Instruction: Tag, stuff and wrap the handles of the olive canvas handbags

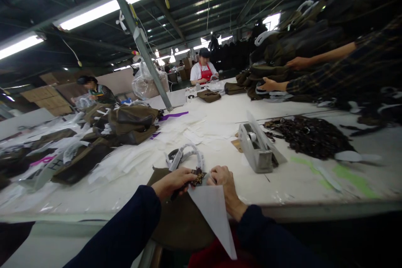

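An olive-brown bag hangs over the table's near edge, below my hands. Its handle, wrapped in pale material, loops up behind them. My left hand is closed around a dark strap piece with a brown patterned ornament at its end. Close by on the right, my right hand is bent into a pinch on the top corner of a white paper sheet. That sheet slants down across the bag's front. The right fingertips are partly hidden.
A grey tape dispenser stands right of my hands, before a heap of dark straps. Olive bags and white paper sheets lie left. A co-worker's hands touch bags at the right; other people work farther back.
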`<state>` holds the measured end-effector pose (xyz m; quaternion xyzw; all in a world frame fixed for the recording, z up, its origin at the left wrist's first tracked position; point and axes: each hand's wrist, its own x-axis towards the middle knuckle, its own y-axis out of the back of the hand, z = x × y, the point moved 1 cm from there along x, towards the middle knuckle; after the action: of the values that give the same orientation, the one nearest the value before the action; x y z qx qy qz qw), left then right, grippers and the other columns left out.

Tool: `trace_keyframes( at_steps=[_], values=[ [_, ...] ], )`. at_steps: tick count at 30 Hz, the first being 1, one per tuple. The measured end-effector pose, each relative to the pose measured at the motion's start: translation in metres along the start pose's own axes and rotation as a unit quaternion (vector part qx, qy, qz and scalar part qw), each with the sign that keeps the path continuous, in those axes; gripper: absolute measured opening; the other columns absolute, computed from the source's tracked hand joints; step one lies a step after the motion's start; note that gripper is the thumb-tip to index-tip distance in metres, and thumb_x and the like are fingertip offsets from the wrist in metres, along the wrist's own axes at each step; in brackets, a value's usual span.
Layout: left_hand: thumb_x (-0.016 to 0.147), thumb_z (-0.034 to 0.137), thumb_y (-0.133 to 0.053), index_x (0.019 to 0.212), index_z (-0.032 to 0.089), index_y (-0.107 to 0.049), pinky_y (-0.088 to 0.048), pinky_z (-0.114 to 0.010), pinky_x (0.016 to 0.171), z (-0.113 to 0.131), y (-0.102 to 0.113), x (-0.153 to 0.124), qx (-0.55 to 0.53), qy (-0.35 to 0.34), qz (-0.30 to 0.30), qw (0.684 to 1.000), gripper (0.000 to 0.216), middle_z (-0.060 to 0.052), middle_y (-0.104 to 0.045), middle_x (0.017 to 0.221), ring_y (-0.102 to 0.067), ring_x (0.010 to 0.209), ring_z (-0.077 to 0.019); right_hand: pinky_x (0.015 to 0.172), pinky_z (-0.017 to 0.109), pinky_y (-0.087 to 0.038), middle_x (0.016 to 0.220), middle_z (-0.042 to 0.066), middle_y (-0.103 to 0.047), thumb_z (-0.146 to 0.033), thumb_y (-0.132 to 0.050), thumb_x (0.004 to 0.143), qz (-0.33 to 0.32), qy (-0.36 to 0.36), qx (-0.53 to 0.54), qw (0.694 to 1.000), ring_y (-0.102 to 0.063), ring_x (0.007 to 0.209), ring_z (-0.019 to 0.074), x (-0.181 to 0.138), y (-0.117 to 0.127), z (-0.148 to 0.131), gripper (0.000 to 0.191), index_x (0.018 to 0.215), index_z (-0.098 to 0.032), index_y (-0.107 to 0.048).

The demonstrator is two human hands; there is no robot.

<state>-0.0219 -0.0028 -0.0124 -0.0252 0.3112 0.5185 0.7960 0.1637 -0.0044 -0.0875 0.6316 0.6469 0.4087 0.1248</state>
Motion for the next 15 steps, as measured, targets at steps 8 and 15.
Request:
trace_keyframes(
  at_steps=[8, 15],
  values=[
    [0.080, 0.051, -0.059, 0.080, 0.017, -0.056, -0.026, -0.020, 0.036, 0.0010, 0.0041, -0.0028, 0.009, -0.009, -0.028, 1.000, 0.035, -0.001, -0.066, 0.062, -0.040, 0.034, -0.0061, 0.077, 0.033, -0.032, 0.089, 0.004, -0.066, -0.017, -0.060, 0.085, 0.034, -0.028, 0.009, 0.999, -0.050, 0.089, 0.0203, 0.0008, -0.0013, -0.0012, 0.018, 0.067, -0.017, -0.062],
    [0.079, 0.052, -0.061, 0.091, 0.016, -0.055, -0.020, -0.020, 0.035, -0.0065, 0.0057, -0.0010, -0.006, 0.004, -0.079, 0.997, 0.038, -0.009, -0.073, 0.071, -0.034, 0.032, -0.0053, 0.079, 0.033, -0.033, 0.088, 0.003, -0.064, -0.018, -0.059, 0.087, 0.036, -0.031, 0.000, 0.999, -0.050, 0.089, 0.0202, -0.0042, 0.0036, -0.0010, 0.020, 0.067, -0.018, -0.059]
  ],
)
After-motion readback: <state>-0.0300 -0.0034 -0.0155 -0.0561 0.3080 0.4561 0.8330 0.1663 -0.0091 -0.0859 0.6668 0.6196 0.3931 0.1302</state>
